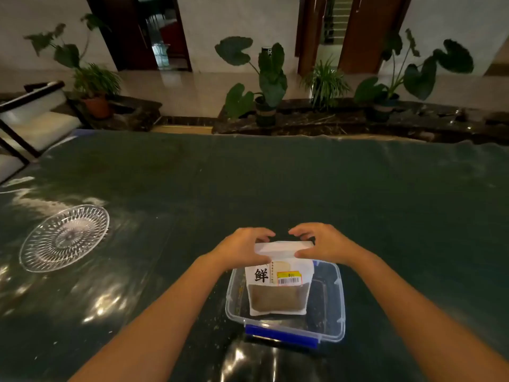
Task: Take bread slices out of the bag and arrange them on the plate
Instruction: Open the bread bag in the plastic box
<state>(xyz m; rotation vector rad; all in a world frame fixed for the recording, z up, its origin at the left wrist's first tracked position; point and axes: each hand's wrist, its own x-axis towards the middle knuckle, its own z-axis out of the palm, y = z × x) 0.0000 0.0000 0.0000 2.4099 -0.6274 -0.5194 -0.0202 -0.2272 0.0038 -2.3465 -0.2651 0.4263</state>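
Observation:
A white bread bag (278,288) with a black character, a barcode sticker and a clear window showing brown bread stands upright inside a clear plastic box (337,307). My left hand (242,248) pinches the left end of the bag's folded white top. My right hand (321,245) pinches the right end, thumb in front and fingers curled over the top. A cut-glass plate (64,237) lies far to the left on the dark green table, with nothing on it.
The box has a blue latch (282,336) on its near side and crumbs inside. The table is covered by glossy film with bright reflections. Potted plants (268,86) line a ledge beyond the far edge; a chair (33,117) stands at the back left.

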